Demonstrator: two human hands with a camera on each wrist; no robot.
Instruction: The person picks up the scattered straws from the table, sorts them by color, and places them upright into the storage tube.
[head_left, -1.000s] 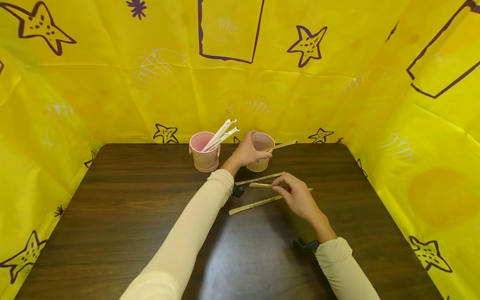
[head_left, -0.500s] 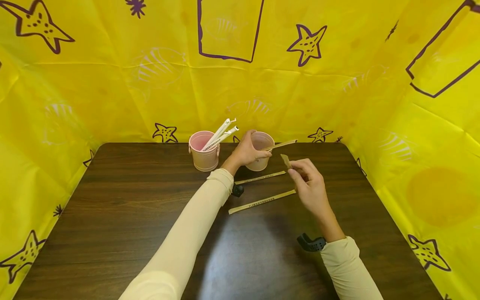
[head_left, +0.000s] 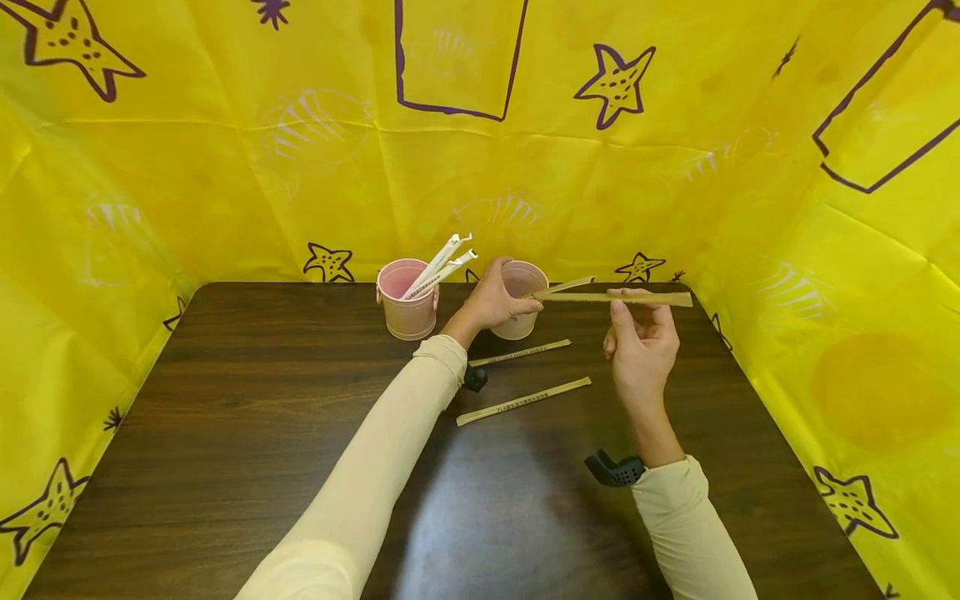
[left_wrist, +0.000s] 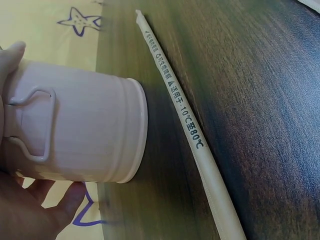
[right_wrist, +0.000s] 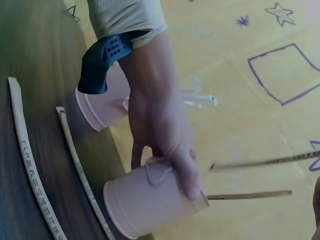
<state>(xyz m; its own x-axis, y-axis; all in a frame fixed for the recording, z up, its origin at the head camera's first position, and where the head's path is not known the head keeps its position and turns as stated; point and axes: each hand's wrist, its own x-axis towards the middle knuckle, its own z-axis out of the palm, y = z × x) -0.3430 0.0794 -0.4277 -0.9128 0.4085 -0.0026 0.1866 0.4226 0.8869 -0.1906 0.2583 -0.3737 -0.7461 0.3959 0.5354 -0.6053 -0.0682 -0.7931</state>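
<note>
A pink bucket (head_left: 408, 321) holds white straws (head_left: 441, 268). Beside it, the left hand (head_left: 492, 302) grips a second bucket (head_left: 516, 331), thumb and fingers round its sides (one brown straw (head_left: 574, 285) leans out). Two other straws (head_left: 525, 402) lie in front on the table (head_left: 195, 400). Farthest right, the right hand (head_left: 645, 354) pinches a raised straw (head_left: 588, 297), its tip near that bucket's mouth.
</note>
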